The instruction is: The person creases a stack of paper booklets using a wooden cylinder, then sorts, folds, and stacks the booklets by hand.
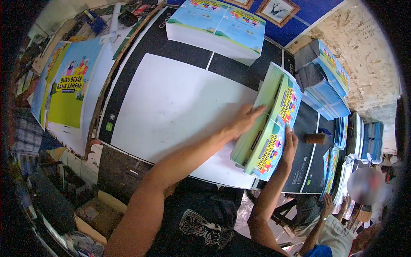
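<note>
Plainly, the largest thing is the black worktable (122, 83), with white lines across its top. On it lies a broad white sheet (184, 111), faintly specked. Behind that, at the far edge, sits a thick stack of printed sheets (216, 25), blue and green on top with white sides. More printed piles (323, 81) stand by the board wall on the right.

Smaller than these, the bundle of printed covers (267, 124) is at the right end of the white sheet, overlapping it, between the two hands. It is long and slants across the view. Its left part shows many thin, pale green layers; its right face is blue, yellow and green, with cartoon figures and "Buku Tabungan Bank Sampah" printed twice, end to end.

The left hand (246, 121) lies on the layered side, fingers reaching over it; I cannot tell whether it pinches any layers. The right hand (290, 143) rests its fingers against the printed face, its thumb's grip unclear. Smallest is a brown block (316, 138) on the table, right of the bundle.
</note>
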A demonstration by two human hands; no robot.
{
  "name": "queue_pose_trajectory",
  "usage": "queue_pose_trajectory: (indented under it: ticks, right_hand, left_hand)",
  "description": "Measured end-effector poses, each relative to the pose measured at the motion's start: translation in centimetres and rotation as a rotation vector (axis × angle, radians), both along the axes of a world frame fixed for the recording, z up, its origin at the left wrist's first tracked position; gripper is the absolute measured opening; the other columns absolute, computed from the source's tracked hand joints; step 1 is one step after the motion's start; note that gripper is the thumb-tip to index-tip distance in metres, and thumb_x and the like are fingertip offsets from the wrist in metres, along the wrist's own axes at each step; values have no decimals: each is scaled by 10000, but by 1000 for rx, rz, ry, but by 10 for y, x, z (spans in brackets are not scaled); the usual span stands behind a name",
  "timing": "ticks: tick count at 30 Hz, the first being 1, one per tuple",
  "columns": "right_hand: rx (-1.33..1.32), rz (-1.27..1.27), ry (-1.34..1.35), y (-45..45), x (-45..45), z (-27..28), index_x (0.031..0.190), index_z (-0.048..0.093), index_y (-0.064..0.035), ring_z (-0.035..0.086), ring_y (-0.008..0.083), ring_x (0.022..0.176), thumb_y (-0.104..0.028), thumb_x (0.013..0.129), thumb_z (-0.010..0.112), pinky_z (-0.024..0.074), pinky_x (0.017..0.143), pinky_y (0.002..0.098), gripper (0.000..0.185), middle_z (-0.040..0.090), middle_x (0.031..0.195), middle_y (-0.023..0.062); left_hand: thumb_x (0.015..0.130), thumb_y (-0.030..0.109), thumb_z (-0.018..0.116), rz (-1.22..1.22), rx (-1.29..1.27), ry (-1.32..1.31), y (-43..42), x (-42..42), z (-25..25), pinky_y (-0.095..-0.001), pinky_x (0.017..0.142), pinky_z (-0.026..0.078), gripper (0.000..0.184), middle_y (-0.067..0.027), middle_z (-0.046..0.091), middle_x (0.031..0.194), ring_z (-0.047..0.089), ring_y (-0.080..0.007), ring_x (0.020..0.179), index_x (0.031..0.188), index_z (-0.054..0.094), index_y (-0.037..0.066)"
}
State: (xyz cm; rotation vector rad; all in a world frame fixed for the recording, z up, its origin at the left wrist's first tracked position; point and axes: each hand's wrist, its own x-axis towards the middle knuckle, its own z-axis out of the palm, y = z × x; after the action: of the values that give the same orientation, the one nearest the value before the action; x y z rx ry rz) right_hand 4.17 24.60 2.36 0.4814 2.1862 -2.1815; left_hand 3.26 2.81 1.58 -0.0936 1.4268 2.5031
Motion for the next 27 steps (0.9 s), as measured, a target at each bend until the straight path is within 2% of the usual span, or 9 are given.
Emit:
queue_pose_trajectory:
  ticks: [1,3,5,9,12,15,19,21,27]
  right_hand:
    - [-43,119,44,2,2,12,1165,619,66,652,97,794,-252,1009,577,524,732,246,357,699,983,86]
    - [-48,102,86,26,-7,-9,1053,655,47,664,123,681,-283,1012,521,549,656,274,359,697,846,85]
    - [-32,121,54,2,1,21,1043,678,9,650,127,628,-338,1018,484,533,601,267,399,695,820,66]
    - [120,123,115,-8,2,11,986,692,14,633,112,628,-386,1020,491,508,579,266,449,685,782,63]
    - [-72,122,43,-3,-1,2,1104,640,26,647,101,757,-330,1030,542,505,696,220,377,696,912,65]
    - [-92,151,98,-8,0,12,1141,626,38,614,50,772,-299,1029,552,487,689,214,362,688,940,35]
    - [39,177,106,-19,1,10,1092,636,41,587,51,783,-236,1007,603,472,693,217,291,680,962,37]
    - [152,180,137,-23,2,9,986,639,60,558,46,755,-230,1003,612,452,656,223,291,625,880,21]
    - [73,152,100,-25,1,7,945,641,60,534,43,725,-240,1002,612,433,634,220,307,598,845,16]
  left_hand:
    - [969,481,599,-1,30,5,-3,-1,0,-309,671,544,500,-79,723,889,676,-140,750,1055,712,1]
    - [958,500,606,1,88,17,-11,-5,1,-319,684,537,515,-77,722,893,670,-144,753,1047,715,5]
    - [946,546,598,9,-46,43,-21,-6,4,-323,733,530,557,-72,712,917,660,-143,804,1073,711,16]
    - [957,550,579,-33,-193,35,-21,-7,3,-314,745,521,573,-73,702,933,650,-145,852,1129,693,16]
    - [967,525,579,37,-180,54,-12,-7,4,-322,740,519,565,-87,704,939,651,-150,840,1134,681,-4]
    - [1027,442,528,93,-187,143,-7,0,22,-315,672,496,530,-75,691,834,611,-110,770,987,688,-61]
    - [1039,408,515,53,-269,220,-2,5,23,-308,685,512,496,-96,703,848,642,-121,781,995,682,-57]
    - [1039,411,512,36,-238,190,3,5,13,-301,684,519,502,-101,708,850,654,-125,776,998,680,-60]
    - [1037,447,499,32,-182,132,6,2,4,-282,666,527,528,-88,706,848,657,-112,753,995,680,-47]
